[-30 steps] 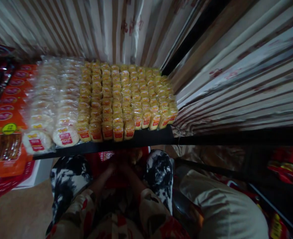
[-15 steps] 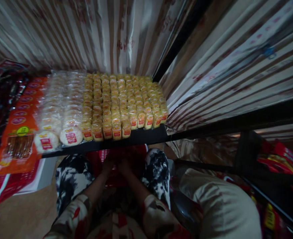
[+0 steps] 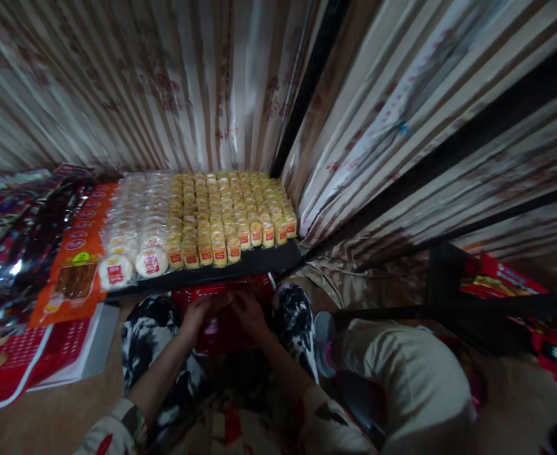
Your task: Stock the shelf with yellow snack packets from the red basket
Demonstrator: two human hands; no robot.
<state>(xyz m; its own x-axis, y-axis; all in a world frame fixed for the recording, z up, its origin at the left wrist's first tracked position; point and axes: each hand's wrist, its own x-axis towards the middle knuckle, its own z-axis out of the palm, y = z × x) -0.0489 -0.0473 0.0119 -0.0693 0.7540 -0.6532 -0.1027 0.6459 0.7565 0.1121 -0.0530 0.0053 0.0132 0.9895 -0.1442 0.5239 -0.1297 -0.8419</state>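
My left hand (image 3: 201,312) and my right hand (image 3: 249,312) are close together over a red plastic basket (image 3: 269,287) between my knees. The fingers of both curl inward and almost meet; it is too dark there to make out what they hold, if anything. Just beyond the basket, a low black shelf (image 3: 278,254) carries rows of small yellow wrapped cakes (image 3: 219,218). To their left stand two rows of round white wrapped crackers (image 3: 151,259), then a flat orange snack packet (image 3: 72,281).
Dark shiny packets (image 3: 32,253) lie at the far left above another red basket (image 3: 60,351). A striped curtain (image 3: 188,88) hangs behind the shelf. Black frame bars (image 3: 401,183) cross on the right. Another person's knee in pale trousers (image 3: 401,373) is close on my right, near red packets (image 3: 501,278).
Both hands have come up out of the dark of the basket and closer together, into clearer sight. The view has shifted, so the shelf sits lower in it.
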